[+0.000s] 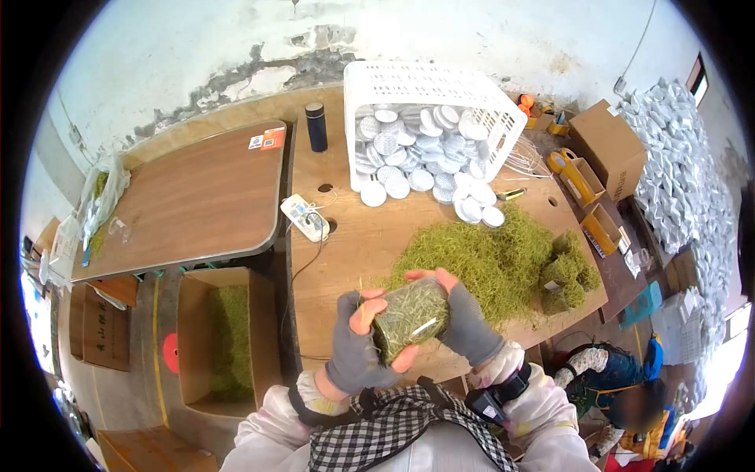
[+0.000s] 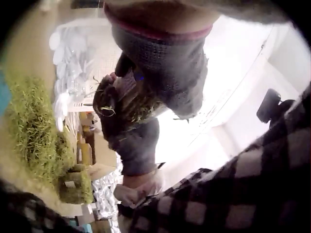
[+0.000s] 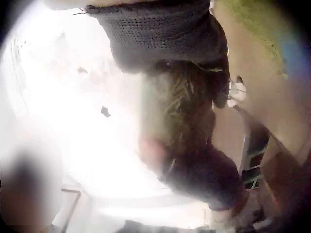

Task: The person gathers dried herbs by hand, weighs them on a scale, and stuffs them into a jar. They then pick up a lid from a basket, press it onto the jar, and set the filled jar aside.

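Both hands wear grey fingerless gloves and hold a see-through container (image 1: 413, 316) packed with dry green plant strands, tilted above the table's front edge. My left hand (image 1: 351, 346) grips its left end, thumb on the upper side and fingertips showing below. Around the right end curls my right hand (image 1: 470, 321). In the right wrist view the container (image 3: 177, 107) sits between the right hand (image 3: 165, 39) and the left hand (image 3: 209, 177). Beyond the hands spreads a loose heap of green strands (image 1: 472, 256). Several filled containers (image 1: 562, 295) stand at the heap's right side.
A white crate (image 1: 432, 75) lies on its side, spilling round silvery lids (image 1: 397, 186). Nearby are a dark flask (image 1: 316, 127) and a power strip (image 1: 305, 218) with a cord. A cardboard box (image 1: 193, 338) stands left on the floor; another person (image 1: 621, 385) sits at right.
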`<state>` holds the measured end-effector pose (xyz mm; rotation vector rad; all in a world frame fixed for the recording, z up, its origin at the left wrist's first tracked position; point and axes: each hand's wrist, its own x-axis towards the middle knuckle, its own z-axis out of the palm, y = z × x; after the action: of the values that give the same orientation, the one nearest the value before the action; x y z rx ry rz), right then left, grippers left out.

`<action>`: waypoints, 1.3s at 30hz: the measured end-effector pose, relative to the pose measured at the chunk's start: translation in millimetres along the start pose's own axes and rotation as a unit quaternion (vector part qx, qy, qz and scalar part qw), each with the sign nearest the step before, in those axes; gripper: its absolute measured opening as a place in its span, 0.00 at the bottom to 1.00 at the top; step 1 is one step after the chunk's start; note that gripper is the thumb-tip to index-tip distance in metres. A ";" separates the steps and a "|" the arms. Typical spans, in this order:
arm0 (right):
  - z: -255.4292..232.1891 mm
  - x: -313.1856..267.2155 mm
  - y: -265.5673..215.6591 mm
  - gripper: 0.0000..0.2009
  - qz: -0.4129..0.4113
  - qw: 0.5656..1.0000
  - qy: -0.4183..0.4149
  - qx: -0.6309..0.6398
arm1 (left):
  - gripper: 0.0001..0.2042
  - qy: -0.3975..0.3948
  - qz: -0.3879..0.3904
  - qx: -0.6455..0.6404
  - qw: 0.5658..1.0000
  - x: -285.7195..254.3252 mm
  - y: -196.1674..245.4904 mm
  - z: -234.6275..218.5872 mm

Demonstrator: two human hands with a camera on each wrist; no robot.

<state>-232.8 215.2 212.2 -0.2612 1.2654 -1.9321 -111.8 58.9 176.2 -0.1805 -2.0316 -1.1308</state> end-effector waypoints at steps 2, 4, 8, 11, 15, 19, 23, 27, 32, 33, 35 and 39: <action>4.1 -2.7 -0.8 0.24 0.005 1.000 0.013 -0.005 | 0.34 0.041 -0.084 -0.107 0.990 -1.0 5.5 7.3; 13.7 -3.8 2.6 0.21 -0.165 0.950 0.113 -0.241 | 0.31 0.076 -0.232 -0.263 0.933 4.9 10.3 13.0; 25.4 -14.1 -7.5 0.15 -0.446 0.721 0.070 -0.525 | 0.26 0.052 -0.458 -0.605 0.649 -6.0 -6.3 12.5; 10.5 -9.2 -5.5 0.19 -0.175 0.956 0.081 -0.220 | 0.26 0.028 -0.341 -0.424 0.839 -2.4 5.3 11.0; -13.6 -8.3 9.8 0.23 -0.161 0.886 -0.013 -0.434 | 0.29 -0.032 -0.042 0.026 0.998 9.8 10.9 -5.1; -15.5 -12.6 3.0 0.30 -0.085 0.980 0.049 -0.174 | 0.23 0.017 -0.306 -0.261 0.916 10.0 -0.9 -8.3; -25.3 -26.7 -16.0 0.33 -0.369 0.766 0.019 -0.527 | 0.18 0.012 -0.485 -0.516 0.706 31.8 9.7 -24.2; -23.1 -33.1 -23.0 0.36 -0.375 0.756 -0.001 -0.536 | 0.18 0.004 -0.494 -0.521 0.696 23.4 -0.3 -18.6; -10.7 -27.5 -20.4 0.34 -0.128 0.985 0.000 -0.112 | 0.32 0.044 -0.020 -0.094 0.994 19.7 12.5 -15.1; -9.2 -25.8 -23.6 0.34 -0.038 0.998 -0.036 0.044 | 0.32 0.041 -0.016 -0.095 0.995 23.5 18.3 -19.3; -7.5 -26.4 -30.2 0.37 -0.034 0.997 -0.068 0.018 | 0.39 -0.038 0.151 0.020 0.988 30.4 27.6 -27.8; 12.6 -29.7 -32.9 0.34 -0.083 0.988 -0.109 -0.065 | 0.39 -0.012 0.219 -0.003 0.976 21.5 23.4 -17.0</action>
<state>-222.7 233.8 253.2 -0.6453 1.2568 -1.9006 -105.8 54.5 211.4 -0.6136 -1.8831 -0.8570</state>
